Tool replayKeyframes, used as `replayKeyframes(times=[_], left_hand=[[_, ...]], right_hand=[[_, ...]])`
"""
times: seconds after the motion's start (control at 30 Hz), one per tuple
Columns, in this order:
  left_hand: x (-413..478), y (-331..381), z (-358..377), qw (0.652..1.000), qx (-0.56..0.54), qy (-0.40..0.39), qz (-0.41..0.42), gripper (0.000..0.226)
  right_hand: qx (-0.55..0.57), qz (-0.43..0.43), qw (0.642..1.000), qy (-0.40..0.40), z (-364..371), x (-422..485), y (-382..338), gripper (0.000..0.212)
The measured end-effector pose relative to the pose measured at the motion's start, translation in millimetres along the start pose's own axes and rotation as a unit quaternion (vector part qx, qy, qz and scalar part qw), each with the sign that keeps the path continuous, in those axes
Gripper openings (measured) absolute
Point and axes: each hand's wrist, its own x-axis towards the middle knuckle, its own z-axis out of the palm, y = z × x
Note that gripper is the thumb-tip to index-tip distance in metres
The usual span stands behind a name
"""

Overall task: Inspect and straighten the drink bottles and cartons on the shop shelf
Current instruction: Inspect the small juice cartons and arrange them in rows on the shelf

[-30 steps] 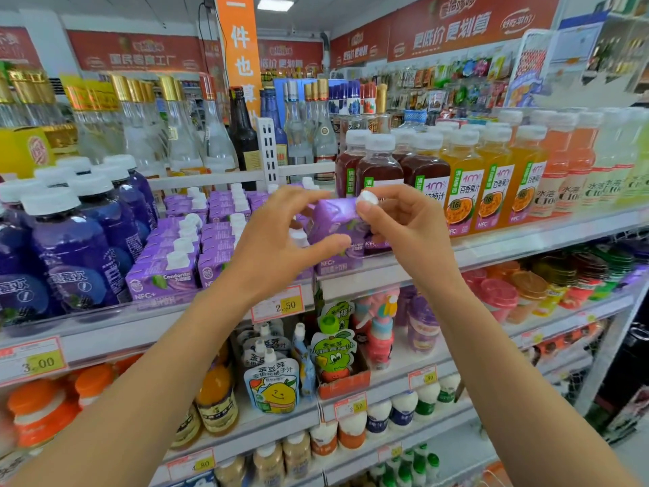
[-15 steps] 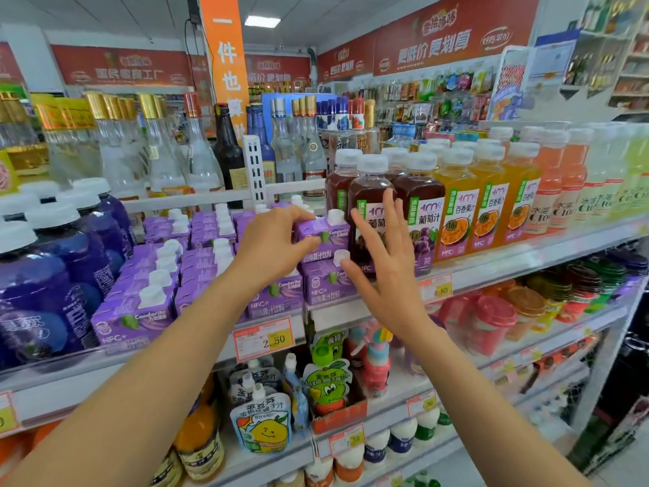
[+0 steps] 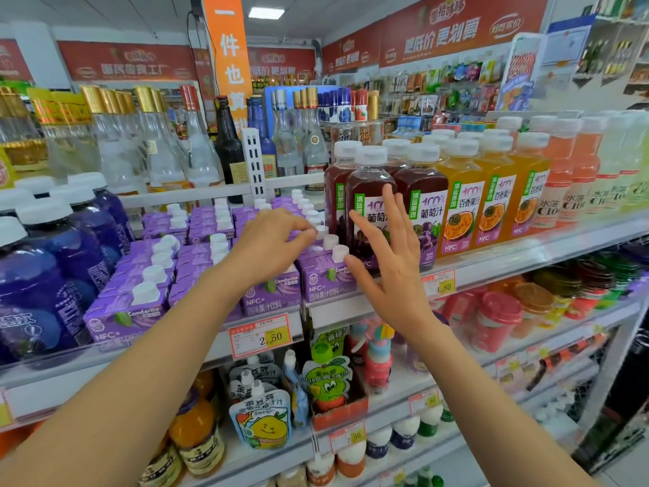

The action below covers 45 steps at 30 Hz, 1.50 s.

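Far left, the blue drink bottles (image 3: 52,275) stand untouched. Beside them the purple juice cartons (image 3: 126,312) sit in rows on the shelf (image 3: 70,388), close to its front lip. The left hand (image 3: 270,247) lies curled over the rightmost rows, fingertips down among the white caps; whether it pinches one I can't tell. The front carton (image 3: 325,281) stands upright at the edge. The right hand (image 3: 389,265) is spread wide and holds nothing, its thumb by that carton's cap and its fingers across the grape juice bottle (image 3: 368,191). A careless shove could, I'd say, tip the carton off the lip. A sideways knock from those fingers could rock the tall bottle into its neighbours.
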Motion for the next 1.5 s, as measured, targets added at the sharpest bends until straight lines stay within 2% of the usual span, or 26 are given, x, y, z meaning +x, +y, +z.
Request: replayKeyframes(times=[0.2,0.33,0.53,0.7,0.77,0.83,0.9,1.03,1.17,1.27,1.33,1.43,1.5], left_hand=[[30.4,4.7,4.5,0.998,-0.005,-0.05,-0.031,0.028],[42.1,-0.7,12.8,0.998,-0.018,-0.042,-0.039,0.018],[41.0,-8.5,5.2,0.994,-0.11,0.03,-0.007,0.008],[21.2,2.9,-23.3,0.963,-0.238,0.124,0.024,0.014],[8.9,13.9,-35.6,0.957,-0.254,0.133,0.042,0.016],[-4.2,24.7,-44.4,0.954,-0.276,0.105,0.054,0.015],[-17.4,32.7,-49.2,0.951,-0.296,0.068,0.063,0.014],[-40.0,42.5,-51.1,0.94,-0.335,0.038,0.054,0.015],[-61.1,37.5,-46.5,0.943,-0.331,0.004,-0.008,0.039],[-78.5,37.4,-39.5,0.941,-0.338,-0.005,-0.035,0.04],[-85.6,38.0,-37.4,0.933,-0.356,0.012,-0.039,0.039],[-96.1,38.0,-33.6,0.927,-0.368,0.029,-0.065,0.043],[-104.0,39.2,-26.6,0.923,-0.373,0.05,-0.078,0.032]], right_hand=[[0.001,0.007,0.999,0.035,-3.4,3.2,0.1,0.043],[-0.006,-0.005,1.0,0.022,-2.4,1.1,4.1,0.045],[0.001,-0.012,1.0,0.016,-2.4,0.8,7.6,0.045],[0.02,-0.001,1.0,0.023,-3.6,1.0,4.3,0.042],[0.05,0.019,0.997,0.049,-6.7,4.7,-4.8,0.042],[0.097,0.019,0.993,0.07,-11.7,9.4,-18.2,0.044],[0.189,0.022,0.98,0.058,-18.4,14.3,-33.7,0.048],[0.344,0.109,0.933,-0.007,-29.4,15.9,-55.4,0.047],[0.427,0.174,0.887,-0.004,-38.8,4.2,-65.7,0.046],[0.471,0.202,0.858,0.0,-49.2,-2.4,-71.9,0.051],[0.488,0.209,0.847,-0.036,-55.8,-5.7,-72.8,0.051],[0.478,0.226,0.845,-0.077,-63.0,-13.3,-74.4,0.045],[0.475,0.244,0.843,-0.065,-65.9,-18.1,-80.1,0.04]])
